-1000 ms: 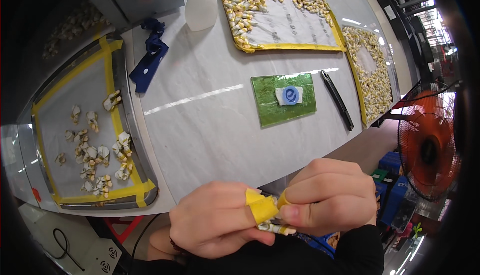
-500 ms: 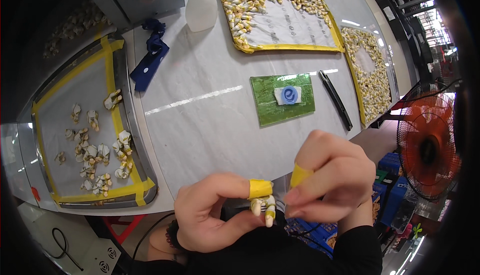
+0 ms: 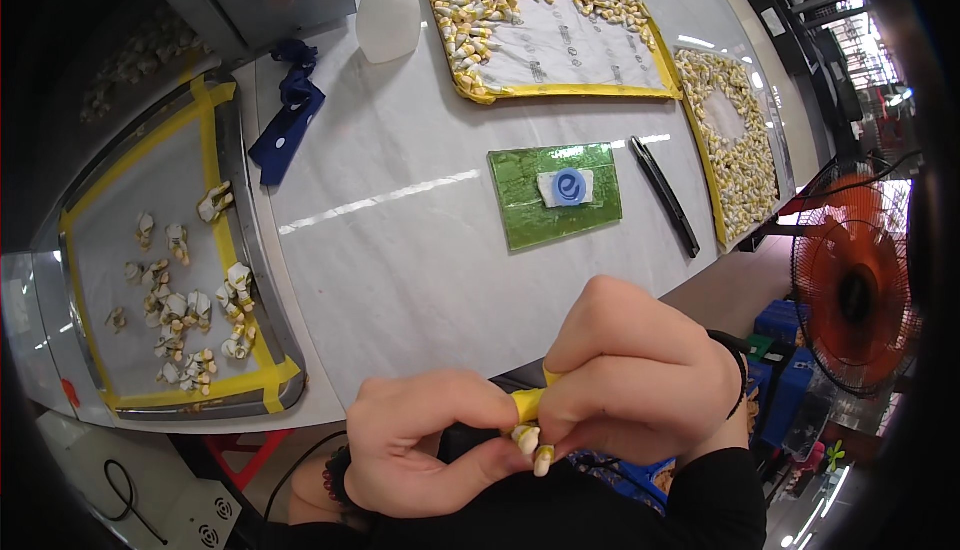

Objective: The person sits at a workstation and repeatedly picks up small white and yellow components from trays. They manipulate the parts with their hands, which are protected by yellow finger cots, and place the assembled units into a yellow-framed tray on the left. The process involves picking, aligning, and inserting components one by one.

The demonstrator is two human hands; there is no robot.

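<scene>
Low in front of me, my left hand pinches a small white and yellow figurine between thumb and forefinger. My right hand is closed on the same piece, its fingertips meeting those of the left. Two pale, rounded ends of the figurine stick out below the fingers, and the rest of it is hidden. Yellow tape wraps a fingertip on each hand. Beyond the hands, a green mat lies on the table with a blue round lid-like piece on a white pad. A black slim tool rests to its right.
At left, a taped tray holds several loose figurines. Two yellow-edged trays full of small pieces stand at the back and right. A white pump bottle, a dark blue cloth strip and an orange fan surround the table.
My right hand has moved left and down onto the figurine, where before it was slightly apart from it. The view has shifted a little.
</scene>
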